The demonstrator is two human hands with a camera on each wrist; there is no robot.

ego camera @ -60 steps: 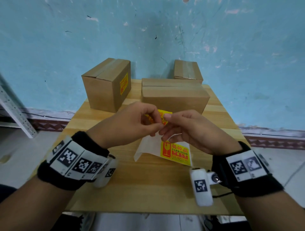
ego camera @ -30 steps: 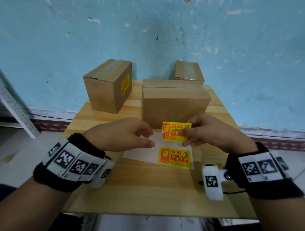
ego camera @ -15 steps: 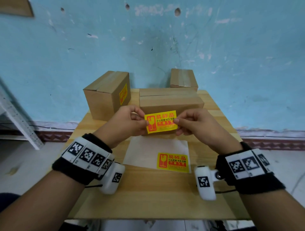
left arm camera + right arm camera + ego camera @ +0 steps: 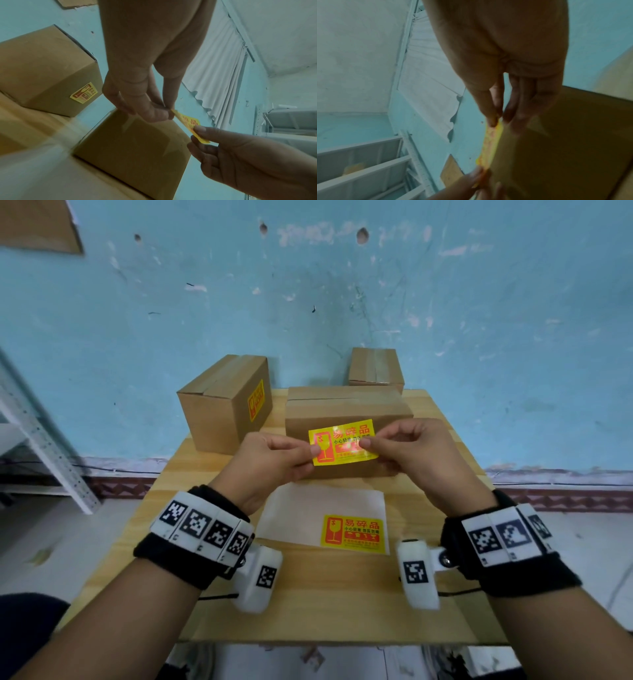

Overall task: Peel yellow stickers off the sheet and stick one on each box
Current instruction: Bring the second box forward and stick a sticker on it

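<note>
The person holds one yellow sticker (image 4: 342, 442) up in front of the middle box (image 4: 347, 410), with both hands. The left hand (image 4: 270, 463) pinches the left short edge between thumb and fingers, and the right hand (image 4: 411, 453) pinches the right short edge in the same way. The sticker is stretched flat between them. Its long axis runs left to right, and the right end sits a little higher than the left, so it is slightly tilted. The printed face looks toward the person, and the text reads the right way up. In the left wrist view the sticker (image 4: 189, 125) is seen almost edge-on, close before the front face of the middle box (image 4: 137, 148); I cannot tell if it already touches the cardboard.

On the wooden table (image 4: 325, 604), nearer to the person, the white backing sheet (image 4: 294, 515) lies flat. One more yellow sticker (image 4: 352, 534) is on its near right corner, long side also left to right.

The left box (image 4: 219, 409) stands at the far left of the table, turned at an angle, and it carries a sticker (image 4: 256, 400) on its right side face, with the long axis upright. A smaller box (image 4: 375, 366) stands behind the middle one, against the blue wall (image 4: 342, 302).
</note>
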